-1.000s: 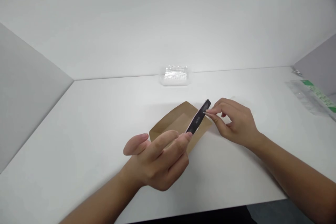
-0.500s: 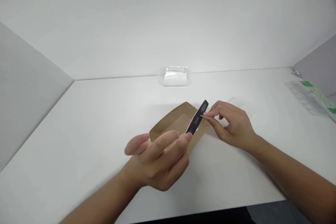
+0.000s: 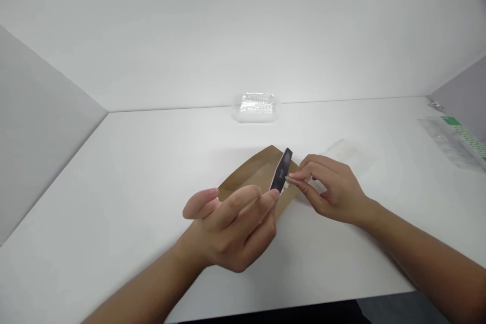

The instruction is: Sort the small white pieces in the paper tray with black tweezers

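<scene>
My left hand [image 3: 231, 228] pinches the near end of a black nail file [image 3: 281, 174] and holds it tilted up over a brown paper tray [image 3: 250, 174] on the white table. My right hand [image 3: 332, 187] is curled, its fingertips pinched together against the side of the file near its middle. They seem to hold something tiny and pale, too small to name. The tray lies flat just beyond both hands.
A clear plastic box [image 3: 257, 106] stands at the back of the white table [image 3: 114, 187] against the wall. A clear bag with green print [image 3: 455, 139] lies at the far right. A faint clear film [image 3: 341, 149] lies behind my right hand.
The file has turned more edge-on and shifted slightly left. My right hand has slid left and down along it, from near its far tip toward its middle.
</scene>
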Demonstrator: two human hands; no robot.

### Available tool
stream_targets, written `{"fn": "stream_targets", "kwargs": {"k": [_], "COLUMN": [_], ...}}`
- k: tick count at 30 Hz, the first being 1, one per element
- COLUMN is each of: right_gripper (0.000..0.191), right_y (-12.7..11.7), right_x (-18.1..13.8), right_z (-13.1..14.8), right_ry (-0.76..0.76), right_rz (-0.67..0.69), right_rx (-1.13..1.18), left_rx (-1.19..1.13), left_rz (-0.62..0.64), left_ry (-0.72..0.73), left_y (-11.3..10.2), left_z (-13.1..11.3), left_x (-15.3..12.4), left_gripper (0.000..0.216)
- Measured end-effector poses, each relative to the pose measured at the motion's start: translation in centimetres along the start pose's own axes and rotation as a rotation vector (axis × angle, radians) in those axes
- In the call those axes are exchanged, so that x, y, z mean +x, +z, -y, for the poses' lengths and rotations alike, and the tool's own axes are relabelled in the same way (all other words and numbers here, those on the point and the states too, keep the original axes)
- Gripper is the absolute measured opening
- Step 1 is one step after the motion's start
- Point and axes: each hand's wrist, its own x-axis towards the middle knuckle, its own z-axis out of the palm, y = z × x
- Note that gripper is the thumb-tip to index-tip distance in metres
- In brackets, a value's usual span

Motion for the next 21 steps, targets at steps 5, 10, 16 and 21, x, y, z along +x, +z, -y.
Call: {"fn": "stream_targets", "kwargs": {"k": [5,10,16,21], "right_gripper": [0.01,0.013,0.015,0.015], "right_y": [0.1,-0.4,-0.3,-0.1], "right_x": [0.0,0.5,0.5,0.4], "right_z": [0.3,1.0,1.3,0.9], "right_ry": [-0.001,-0.052,-0.104,-0.102], "right_rz": [-0.021,-0.018,-0.007,0.004], "right_rx": [0.01,0.058,0.105,0.105], "left_rx": [-0.079,-0.194,-0.285,-0.363], "left_rz": [-0.024,-0.058,-0.019,-0.019], "left_ry": [-0.069,-0.267,-0.382,-0.49], "left_y": [0.2,0.2,-0.2,0.2], "left_z": [-0.2,-0.4,-0.6,-0.7], "left_x": [-0.5,-0.9,-0.7,-0.5], "left_gripper": [0.024,0.018,0.028,0.056]}}
